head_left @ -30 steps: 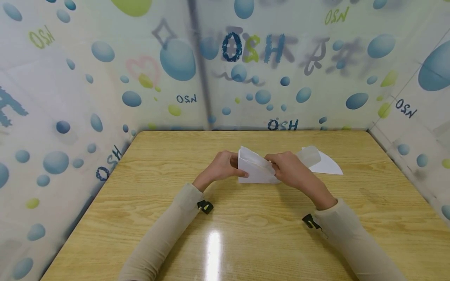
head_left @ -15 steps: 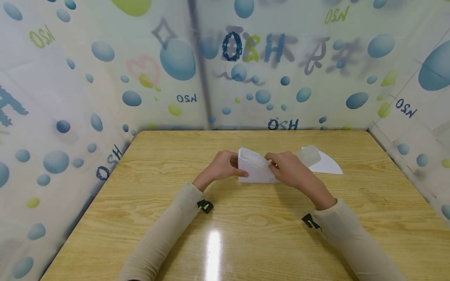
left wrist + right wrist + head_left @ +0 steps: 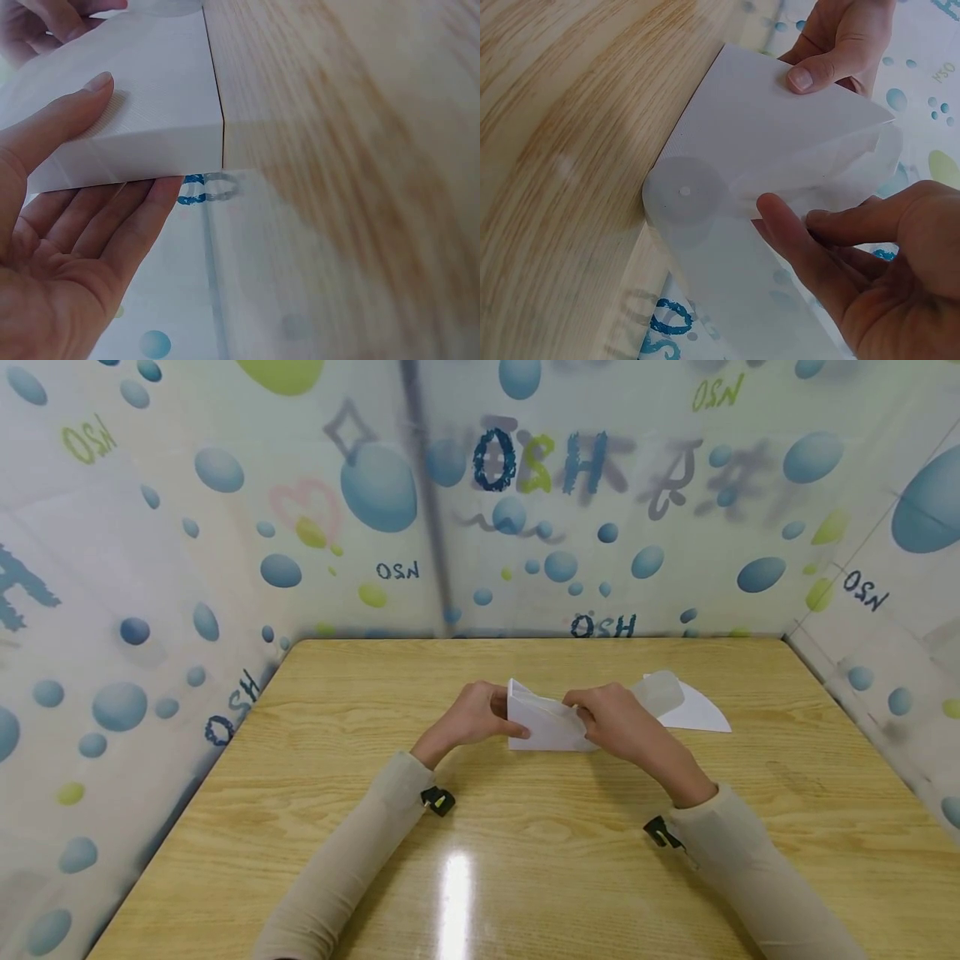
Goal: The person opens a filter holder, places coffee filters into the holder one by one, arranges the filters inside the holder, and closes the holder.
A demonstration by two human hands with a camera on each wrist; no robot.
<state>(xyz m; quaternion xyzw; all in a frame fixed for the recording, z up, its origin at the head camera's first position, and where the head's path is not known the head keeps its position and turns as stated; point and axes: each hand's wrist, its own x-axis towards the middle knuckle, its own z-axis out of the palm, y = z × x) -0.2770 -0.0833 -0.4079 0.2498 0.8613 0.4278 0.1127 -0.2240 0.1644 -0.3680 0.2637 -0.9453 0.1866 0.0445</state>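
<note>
A flat white case (image 3: 551, 737) stands on its long edge on the table between both hands. My left hand (image 3: 472, 714) grips its left end, thumb on the near face; the left wrist view shows the fingers behind the case (image 3: 150, 97). At the right end of the upper opening, my right hand (image 3: 617, 718) pinches the edge between thumb and fingers. A translucent plastic strip (image 3: 742, 292) extends from the case past the right hand, and a round translucent disc (image 3: 685, 192) with a small central stud lies at the corner.
On the wooden table (image 3: 525, 877), a white wedge-shaped sheet (image 3: 697, 710) with a curved edge lies to the right, partly behind the strip's rounded end (image 3: 660, 697). A bubble-patterned wall (image 3: 465, 543) rises behind the table.
The opening along the case's top spread wider half a second ago and is narrower now, its far upper edge sitting lower. Both hands stay in nearly the same place.
</note>
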